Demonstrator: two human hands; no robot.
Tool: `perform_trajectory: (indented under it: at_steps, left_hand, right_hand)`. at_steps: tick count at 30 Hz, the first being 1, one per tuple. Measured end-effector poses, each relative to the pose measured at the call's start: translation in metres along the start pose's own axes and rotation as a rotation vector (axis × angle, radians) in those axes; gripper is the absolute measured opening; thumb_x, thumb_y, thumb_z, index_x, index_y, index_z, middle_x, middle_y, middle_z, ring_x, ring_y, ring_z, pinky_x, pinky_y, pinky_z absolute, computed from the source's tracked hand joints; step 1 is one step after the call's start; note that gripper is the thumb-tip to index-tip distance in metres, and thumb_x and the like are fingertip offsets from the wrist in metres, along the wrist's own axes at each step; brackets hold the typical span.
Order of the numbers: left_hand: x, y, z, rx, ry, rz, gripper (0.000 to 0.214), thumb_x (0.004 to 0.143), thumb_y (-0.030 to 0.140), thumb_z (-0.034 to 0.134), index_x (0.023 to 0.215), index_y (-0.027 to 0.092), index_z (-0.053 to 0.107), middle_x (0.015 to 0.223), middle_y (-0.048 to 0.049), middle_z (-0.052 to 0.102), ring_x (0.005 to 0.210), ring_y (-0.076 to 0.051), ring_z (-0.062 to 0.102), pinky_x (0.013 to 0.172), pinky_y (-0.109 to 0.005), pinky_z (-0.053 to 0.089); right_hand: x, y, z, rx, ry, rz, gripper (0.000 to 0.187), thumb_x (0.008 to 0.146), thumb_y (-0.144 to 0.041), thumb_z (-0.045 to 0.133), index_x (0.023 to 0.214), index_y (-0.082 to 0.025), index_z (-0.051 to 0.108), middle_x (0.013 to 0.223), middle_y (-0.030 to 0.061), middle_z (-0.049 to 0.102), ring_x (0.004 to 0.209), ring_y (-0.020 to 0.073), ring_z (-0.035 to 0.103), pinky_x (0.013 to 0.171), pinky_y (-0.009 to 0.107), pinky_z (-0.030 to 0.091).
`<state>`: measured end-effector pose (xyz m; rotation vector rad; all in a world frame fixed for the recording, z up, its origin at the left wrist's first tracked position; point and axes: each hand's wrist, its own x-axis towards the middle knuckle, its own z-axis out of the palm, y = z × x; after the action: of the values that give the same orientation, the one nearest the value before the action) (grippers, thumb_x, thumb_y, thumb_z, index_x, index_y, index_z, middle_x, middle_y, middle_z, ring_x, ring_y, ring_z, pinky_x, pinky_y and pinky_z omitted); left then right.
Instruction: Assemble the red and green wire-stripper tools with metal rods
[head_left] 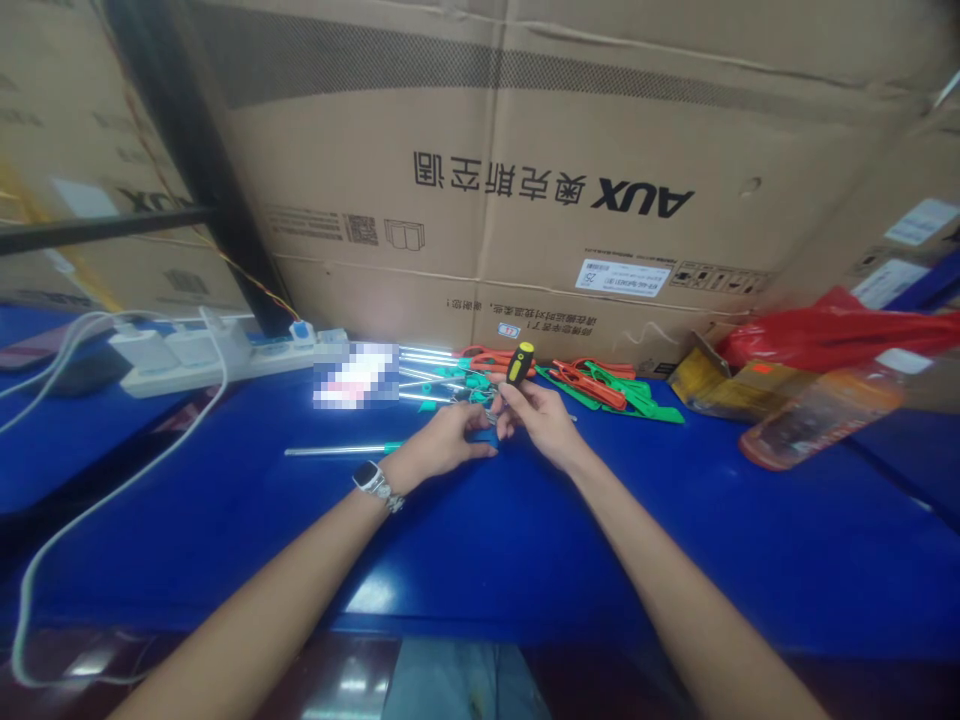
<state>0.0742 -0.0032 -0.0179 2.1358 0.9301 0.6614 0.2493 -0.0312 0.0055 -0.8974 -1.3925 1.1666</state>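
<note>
My right hand (541, 420) is closed around a screwdriver with a black and yellow handle (519, 364), held tip down. My left hand (448, 440) is closed on a small blue part (486, 436) pressed against the blue table (525, 540), right under the screwdriver tip. A watch (372, 480) sits on my left wrist. Just behind my hands lie several metal rods with green ends (435, 382), and one more rod (337, 451) lies to the left of my left hand.
Orange and green clips (607, 388) lie behind my right hand. A white power strip (187, 362) with plugs and cables stands at the back left. A plastic bottle (817, 408) and a red bag (832, 330) lie at the right. Large cardboard boxes (525, 170) close off the back.
</note>
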Motion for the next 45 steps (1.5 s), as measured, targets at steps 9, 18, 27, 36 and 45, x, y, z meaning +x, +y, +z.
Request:
perform_trajectory:
  at_steps: [9,18,27,36,45]
  left_hand:
    - [-0.001,0.006,-0.001,0.004,0.020,-0.006,0.024,0.070,0.021,0.080,0.083,0.016,0.060,0.082,-0.0003,0.061,0.077,-0.017,0.057,0.071,-0.030,0.043]
    - [0.000,0.000,0.000,-0.008,0.005,0.004,0.024,0.072,0.020,0.079,0.088,0.016,0.063,0.088,-0.0016,0.064,0.082,-0.018,0.057,0.075,-0.031,0.043]
    - [-0.001,0.001,0.000,-0.001,0.008,-0.012,0.024,0.071,0.022,0.079,0.087,0.016,0.063,0.084,-0.0003,0.061,0.078,-0.017,0.055,0.072,-0.030,0.042]
    - [0.000,-0.001,0.001,-0.016,-0.001,0.013,0.025,0.072,0.022,0.078,0.091,0.016,0.063,0.089,-0.0015,0.063,0.083,-0.018,0.057,0.078,-0.032,0.044]
    - [-0.001,0.002,0.000,0.012,0.024,-0.013,0.027,0.070,0.025,0.080,0.085,0.016,0.060,0.085,-0.0016,0.062,0.080,-0.018,0.057,0.074,-0.032,0.045]
  right_hand:
    - [0.015,0.009,0.024,-0.060,0.332,-0.068,0.036,0.070,-0.046,0.080,0.084,-0.019,0.062,0.072,0.0005,0.071,0.034,0.0104,0.052,0.033,0.025,0.039]
    - [0.001,0.004,0.007,0.004,0.080,-0.041,0.049,0.080,-0.063,0.065,0.101,-0.019,0.064,0.067,-0.0032,0.064,0.045,0.0098,0.058,0.046,0.024,0.047]
    - [0.010,0.008,0.014,-0.035,0.239,-0.124,0.038,0.070,-0.045,0.082,0.080,-0.022,0.054,0.068,-0.0034,0.066,0.037,0.0120,0.055,0.036,0.026,0.043]
    - [-0.002,0.004,0.008,-0.099,0.043,-0.104,0.040,0.085,-0.058,0.062,0.096,-0.021,0.061,0.073,-0.0028,0.063,0.048,0.0084,0.053,0.050,0.024,0.045]
    - [0.009,0.012,0.011,-0.200,0.278,-0.198,0.031,0.073,-0.037,0.078,0.075,-0.022,0.051,0.068,-0.0030,0.061,0.057,0.0123,0.056,0.053,0.025,0.046]
